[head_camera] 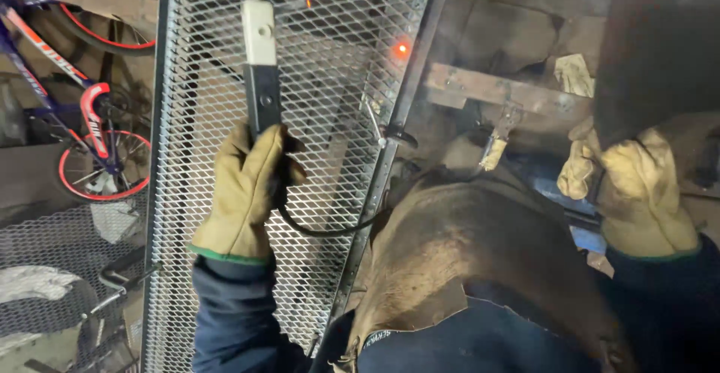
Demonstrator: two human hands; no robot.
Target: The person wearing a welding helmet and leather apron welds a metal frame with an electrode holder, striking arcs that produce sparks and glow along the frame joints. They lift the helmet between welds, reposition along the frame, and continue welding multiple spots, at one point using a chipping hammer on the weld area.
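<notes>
My left hand (244, 193), in a tan leather glove, grips a welding electrode holder (260, 65) with a black body and white head, its black cable (322, 230) looping down to the right. The holder lies against a framed panel of expanded metal mesh (330, 65). A spot on the frame's right bar glows orange (402, 47). My right hand (637, 193), also in a tan glove, is closed on the lower edge of a dark welding shield (660, 43) at the right. A brown leather apron (480, 253) covers my lap.
A purple and red bicycle (82, 110) stands behind the mesh at the left. More mesh and white cloth (34, 283) lie at the lower left. A rusty steel bar (502, 92) and a small clamp (495, 148) sit right of the panel.
</notes>
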